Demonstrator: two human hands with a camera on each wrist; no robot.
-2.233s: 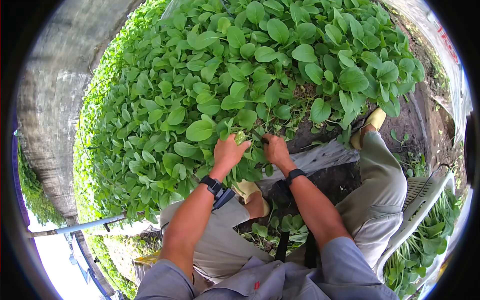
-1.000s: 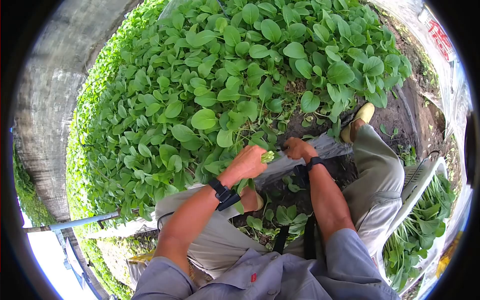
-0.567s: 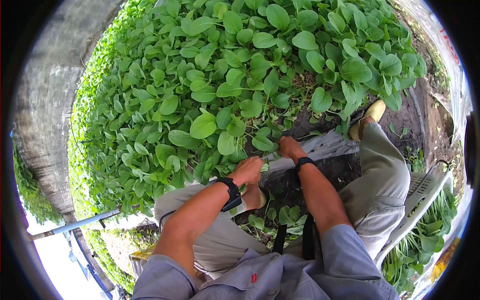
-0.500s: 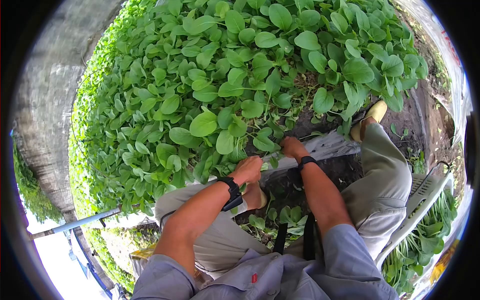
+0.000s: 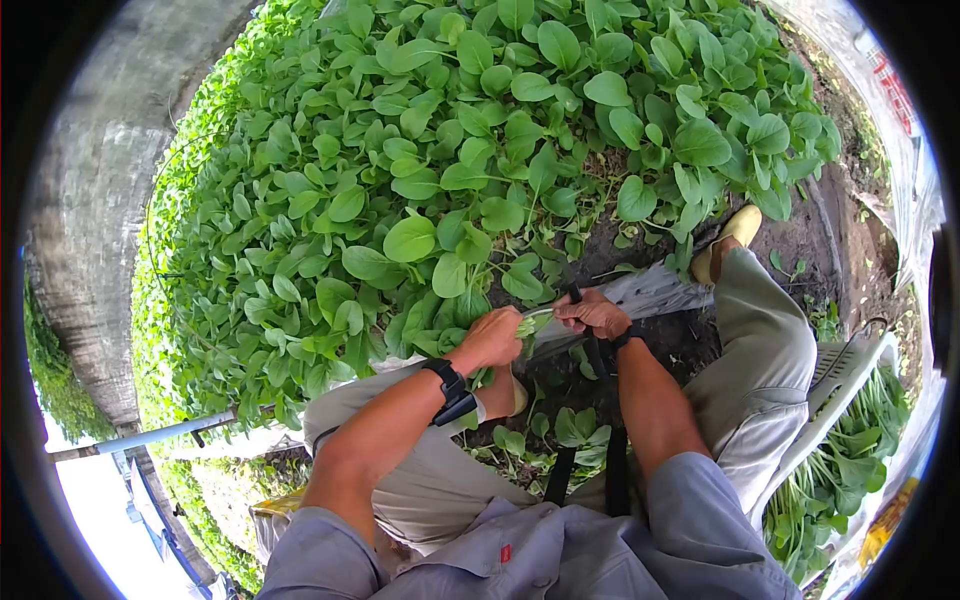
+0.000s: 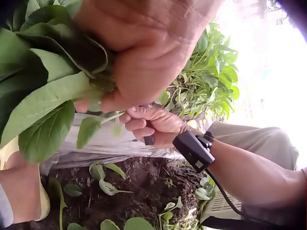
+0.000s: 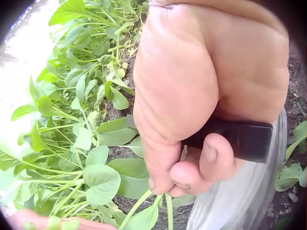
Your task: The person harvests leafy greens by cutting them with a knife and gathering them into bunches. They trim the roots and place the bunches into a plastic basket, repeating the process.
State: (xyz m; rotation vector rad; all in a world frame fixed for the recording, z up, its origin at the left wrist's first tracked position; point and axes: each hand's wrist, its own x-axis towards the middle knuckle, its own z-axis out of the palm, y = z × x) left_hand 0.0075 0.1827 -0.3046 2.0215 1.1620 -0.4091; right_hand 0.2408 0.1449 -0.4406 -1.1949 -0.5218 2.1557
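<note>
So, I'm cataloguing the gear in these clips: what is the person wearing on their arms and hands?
Both hands are bare. Each wrist carries a black strap: the left wrist with a black camera block, the right wrist likewise, a thin black cable trailing from it. Short grey sleeves cover the upper arms.

Green leaves (image 5: 410, 238), black handle (image 7: 240, 139)

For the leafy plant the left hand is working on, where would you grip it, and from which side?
Probably low on the gathered stems, just under the leaves, coming in from the person's side. The left hand already holds the bunch of greens there, where the stalks narrow together; the broad leaves above would likely tear. That leaves the base free for the right hand with its dark-handled tool.
</note>
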